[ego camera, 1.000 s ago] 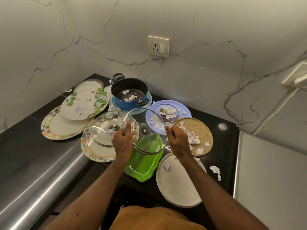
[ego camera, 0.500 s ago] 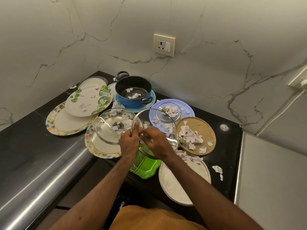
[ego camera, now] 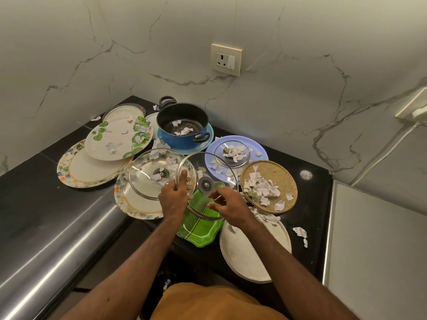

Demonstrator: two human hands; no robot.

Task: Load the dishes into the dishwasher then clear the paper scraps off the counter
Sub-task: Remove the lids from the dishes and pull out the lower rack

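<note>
Since a second ago, right hand (ego camera: 227, 204) has left the glass lid (ego camera: 206, 184) rim, fingers spread open; left hand (ego camera: 174, 197) grips it at centre frame, above green dish (ego camera: 199, 227), paper scraps (ego camera: 262, 189) alongside.

Clear glass lid (ego camera: 215, 167) with metal rim, glossy green plastic dish (ego camera: 201, 229), polished black counter (ego camera: 34, 195).
</note>
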